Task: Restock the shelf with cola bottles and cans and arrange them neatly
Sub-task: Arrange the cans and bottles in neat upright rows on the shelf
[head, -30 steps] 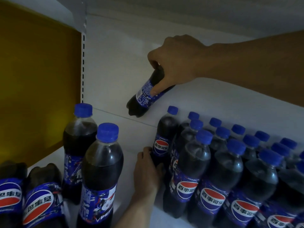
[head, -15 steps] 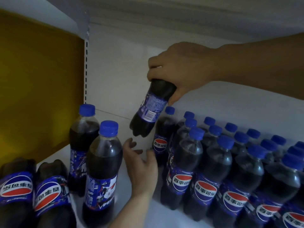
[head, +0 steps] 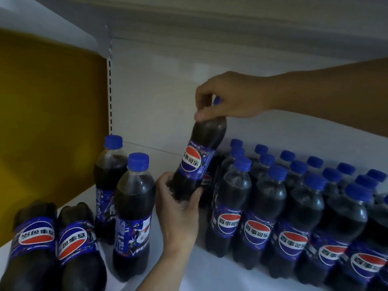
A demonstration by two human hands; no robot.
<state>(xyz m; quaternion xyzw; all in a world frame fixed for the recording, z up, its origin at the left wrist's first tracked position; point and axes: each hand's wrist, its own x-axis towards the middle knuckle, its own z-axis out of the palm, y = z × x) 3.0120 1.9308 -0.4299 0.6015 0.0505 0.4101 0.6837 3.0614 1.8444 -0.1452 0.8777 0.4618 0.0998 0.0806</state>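
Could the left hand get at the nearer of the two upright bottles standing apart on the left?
Probably yes, once it lets go. The left hand grips the base of the tilted bottle, whose top the right hand holds. The nearer upright bottle stands right beside it, with nothing between.

The held bottle (head: pixel 201 160) is clear, glossy plastic filled with dark cola, and a slick printed film label in blue, red and white wraps its middle. Its blue cap (head: pixel 216 100) is matt plastic with a ribbed edge. The rows of bottles (head: pixel 294 206) on the right have the same shiny clear plastic, catching soft highlights on their shoulders, with smooth glossy labels. The two standing bottles (head: pixel 130 206) and the two lying bottles (head: pixel 56 248) look alike in finish. The shelf (head: pixel 210 276) and back panel (head: pixel 157 91) are smooth, painted white metal with a faint sheen. The side panel (head: pixel 52 112) is flat, matt yellow.
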